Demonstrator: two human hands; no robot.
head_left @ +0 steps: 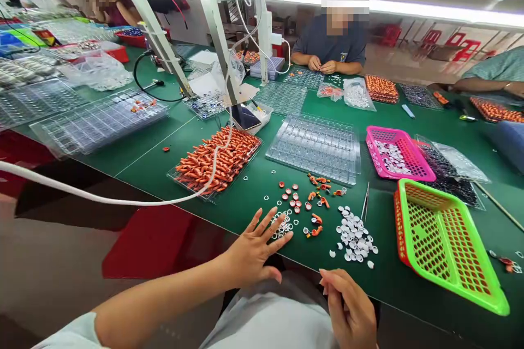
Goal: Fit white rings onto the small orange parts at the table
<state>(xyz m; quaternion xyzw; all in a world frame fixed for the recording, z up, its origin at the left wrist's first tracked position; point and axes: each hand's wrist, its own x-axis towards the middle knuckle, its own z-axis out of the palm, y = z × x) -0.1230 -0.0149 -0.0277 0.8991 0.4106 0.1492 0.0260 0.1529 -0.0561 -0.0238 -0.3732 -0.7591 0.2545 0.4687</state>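
Note:
My left hand (260, 248) reaches over the table's front edge, fingers spread, its fingertips over a small pile of thin white rings (282, 223). Low at the front edge, my right hand (347, 305) is closed, its fingers curled and the fingertips together; whether anything sits between them is hidden. Just beyond the rings are small red round caps with white insides (295, 196). Curved orange pieces (316, 226) lie right of them. Beyond my right hand is a heap of white round caps (355, 234), with metal tweezers (365, 202) behind it.
A tray of orange pieces (219, 161) stands left, beside stacked clear trays (315, 147). On the right are a green basket (446, 245) and a pink basket (401, 152) with white pieces. A white cable (123, 196) hangs across the left. A person (331, 43) sits opposite.

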